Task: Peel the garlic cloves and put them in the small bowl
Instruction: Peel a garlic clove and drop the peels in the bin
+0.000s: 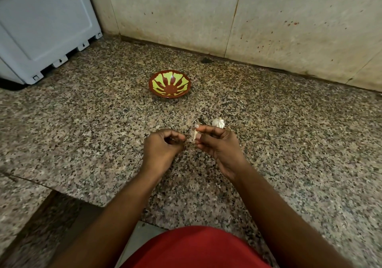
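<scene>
A small red bowl (170,84) with a yellow-green pattern stands on the speckled granite counter (82,123), nothing visible inside it. Nearer to me, my right hand (219,148) pinches a pale garlic clove (193,136) between thumb and fingertips. My left hand (161,148) is curled just left of the clove, its fingertips at the clove's left side; what they grip is too small to tell. A white garlic bulb (218,122) lies on the counter just behind my right hand. A small dark scrap (201,120) lies beside the bulb.
A pale blue-grey appliance (41,26) stands at the back left of the counter. A stained stone wall (248,19) runs along the back. The counter's front edge steps down at the lower left. My red garment (196,249) shows at the bottom.
</scene>
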